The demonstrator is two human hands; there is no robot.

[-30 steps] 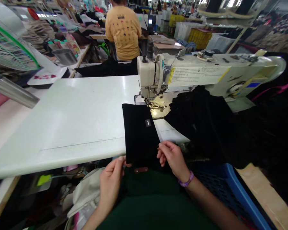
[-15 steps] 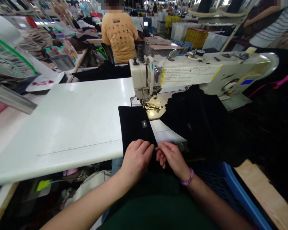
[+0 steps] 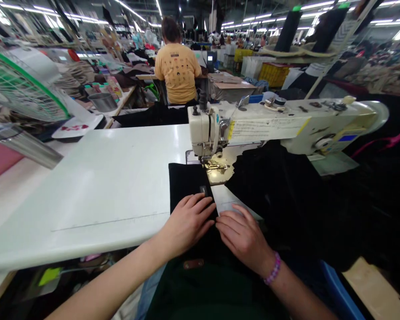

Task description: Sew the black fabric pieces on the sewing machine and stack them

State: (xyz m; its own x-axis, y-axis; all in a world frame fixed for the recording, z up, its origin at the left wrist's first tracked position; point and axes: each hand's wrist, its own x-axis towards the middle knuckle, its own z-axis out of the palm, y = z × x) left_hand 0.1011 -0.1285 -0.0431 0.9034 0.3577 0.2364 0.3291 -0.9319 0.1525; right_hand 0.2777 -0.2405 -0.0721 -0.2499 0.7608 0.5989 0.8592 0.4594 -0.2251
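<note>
A folded black fabric piece (image 3: 186, 182) with a small label (image 3: 203, 190) lies on the white sewing table (image 3: 103, 186), its far edge close to the presser foot (image 3: 213, 165) of the cream sewing machine (image 3: 270, 124). My left hand (image 3: 187, 221) lies flat on the near end of the fabric, fingers stretched toward the label. Beside it, my right hand (image 3: 242, 235) rests flat by the fabric's right edge, at the near edge of the table. Neither hand grips anything.
A heap of black cloth (image 3: 286, 186) lies right of the needle under the machine arm. A person in a yellow shirt (image 3: 177, 71) sits at the bench ahead. A fan guard (image 3: 16, 89) and metal tube (image 3: 26, 146) stand at the left. A blue crate edge (image 3: 336, 289) is at lower right.
My left hand came up from the table's edge onto the fabric, and both hands went from pinching its near edge to lying flat on it. The fabric has slid toward the presser foot.
</note>
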